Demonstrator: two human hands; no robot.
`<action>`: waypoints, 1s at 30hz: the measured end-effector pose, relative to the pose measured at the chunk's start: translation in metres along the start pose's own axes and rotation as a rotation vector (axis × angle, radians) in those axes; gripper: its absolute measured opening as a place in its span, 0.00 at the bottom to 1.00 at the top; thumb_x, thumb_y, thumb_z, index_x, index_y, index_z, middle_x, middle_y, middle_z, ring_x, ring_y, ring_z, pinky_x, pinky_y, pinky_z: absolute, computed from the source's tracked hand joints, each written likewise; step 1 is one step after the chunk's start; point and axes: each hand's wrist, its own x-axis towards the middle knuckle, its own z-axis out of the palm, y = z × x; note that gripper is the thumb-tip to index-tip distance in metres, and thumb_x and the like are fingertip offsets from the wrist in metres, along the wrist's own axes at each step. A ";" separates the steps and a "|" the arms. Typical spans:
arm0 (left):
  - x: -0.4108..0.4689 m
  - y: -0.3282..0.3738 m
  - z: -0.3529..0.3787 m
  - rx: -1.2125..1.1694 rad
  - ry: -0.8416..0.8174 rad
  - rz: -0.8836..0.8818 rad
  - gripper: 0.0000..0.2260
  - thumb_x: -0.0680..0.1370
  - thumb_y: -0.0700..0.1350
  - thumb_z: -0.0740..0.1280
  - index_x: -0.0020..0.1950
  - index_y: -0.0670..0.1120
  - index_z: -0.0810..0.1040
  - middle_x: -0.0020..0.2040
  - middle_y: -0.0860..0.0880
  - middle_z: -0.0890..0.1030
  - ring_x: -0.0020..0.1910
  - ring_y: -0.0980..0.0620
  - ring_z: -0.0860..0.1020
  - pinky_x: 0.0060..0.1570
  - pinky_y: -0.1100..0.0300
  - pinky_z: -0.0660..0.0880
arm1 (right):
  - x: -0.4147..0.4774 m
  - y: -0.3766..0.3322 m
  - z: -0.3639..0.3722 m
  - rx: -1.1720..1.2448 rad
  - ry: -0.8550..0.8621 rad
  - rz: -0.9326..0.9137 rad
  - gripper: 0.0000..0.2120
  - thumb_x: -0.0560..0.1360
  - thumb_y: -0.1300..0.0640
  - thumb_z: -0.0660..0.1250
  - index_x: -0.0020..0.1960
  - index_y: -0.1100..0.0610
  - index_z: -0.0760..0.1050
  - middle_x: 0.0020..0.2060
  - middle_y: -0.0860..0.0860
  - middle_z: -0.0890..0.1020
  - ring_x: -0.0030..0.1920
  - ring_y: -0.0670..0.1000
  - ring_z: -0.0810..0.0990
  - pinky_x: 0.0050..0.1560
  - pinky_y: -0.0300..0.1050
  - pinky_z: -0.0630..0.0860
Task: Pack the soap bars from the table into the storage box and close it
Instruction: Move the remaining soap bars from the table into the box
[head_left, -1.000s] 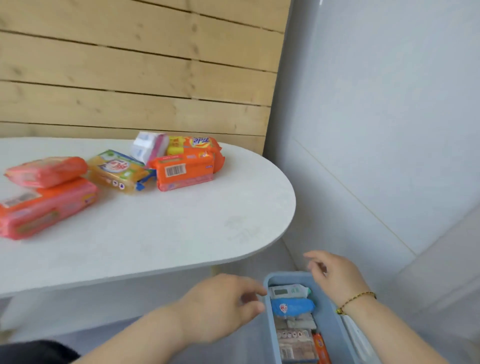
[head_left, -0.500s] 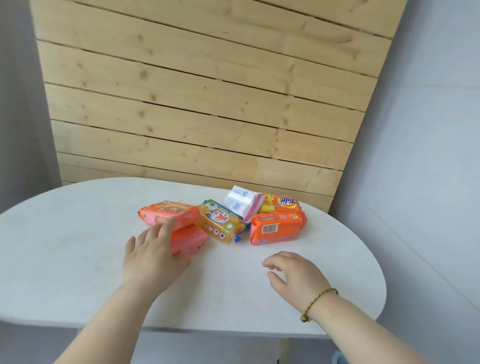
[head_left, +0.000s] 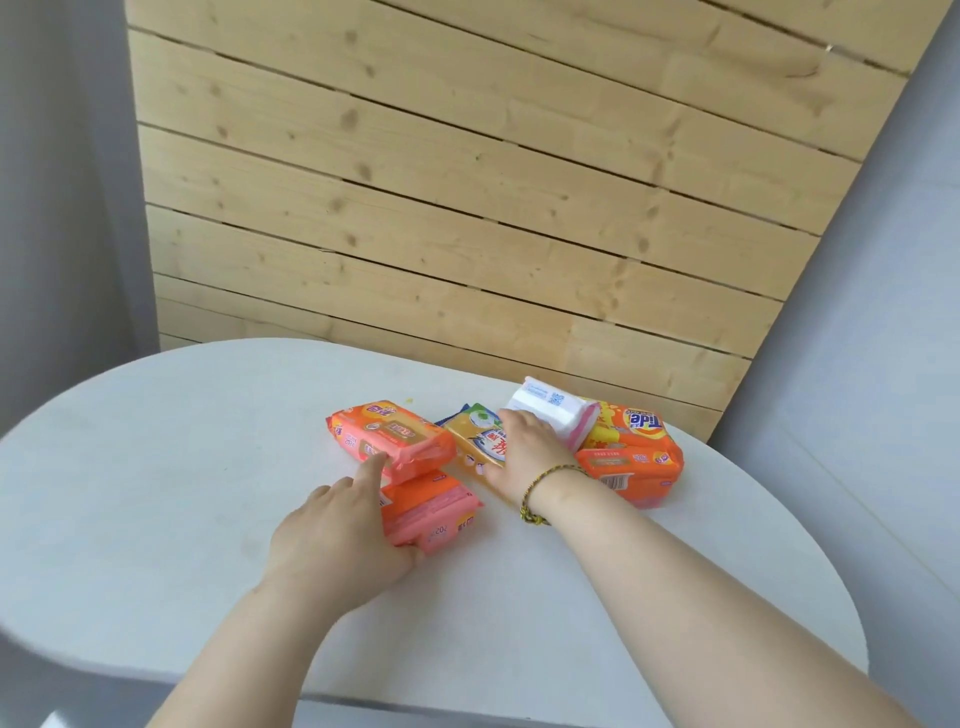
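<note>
Several wrapped soap packs lie in a cluster at the back right of the white table. My left hand grips the left end of the lower pink soap pack, thumb under its near corner, index finger touching the upper pink soap pack. My right hand lies over the yellow soap pack, thumb on its near edge, fingertips at its far edge beside the white soap pack. Two stacked orange Tide packs sit right of that wrist. The storage box is out of view.
A wooden slat wall stands right behind the table. Grey walls flank it on the left and on the right. The table's rounded right edge drops off beside my right forearm.
The view rose from the box by the floor to the tabletop. Both hands left the box and reached the packs; the right hand moved forward from bare table onto the yellow pack.
</note>
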 end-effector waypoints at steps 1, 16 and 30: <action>-0.002 -0.001 -0.003 -0.004 -0.012 0.002 0.36 0.72 0.58 0.65 0.74 0.54 0.49 0.66 0.53 0.71 0.67 0.51 0.67 0.57 0.59 0.69 | 0.005 -0.001 0.002 -0.017 -0.020 0.030 0.26 0.76 0.53 0.62 0.70 0.61 0.59 0.68 0.57 0.67 0.68 0.58 0.64 0.67 0.48 0.64; -0.010 -0.008 -0.021 -0.222 -0.234 -0.144 0.25 0.70 0.58 0.67 0.63 0.50 0.67 0.45 0.54 0.75 0.51 0.50 0.78 0.53 0.58 0.75 | 0.010 -0.021 0.007 -0.101 -0.264 0.173 0.35 0.73 0.56 0.66 0.73 0.61 0.52 0.68 0.59 0.65 0.65 0.60 0.70 0.57 0.49 0.73; -0.025 0.051 -0.009 -1.069 -0.180 -0.083 0.09 0.75 0.50 0.66 0.53 0.49 0.72 0.40 0.49 0.77 0.38 0.50 0.77 0.37 0.59 0.75 | -0.076 0.043 -0.001 1.407 -0.031 0.349 0.19 0.74 0.50 0.66 0.63 0.54 0.70 0.45 0.50 0.81 0.46 0.53 0.80 0.54 0.52 0.77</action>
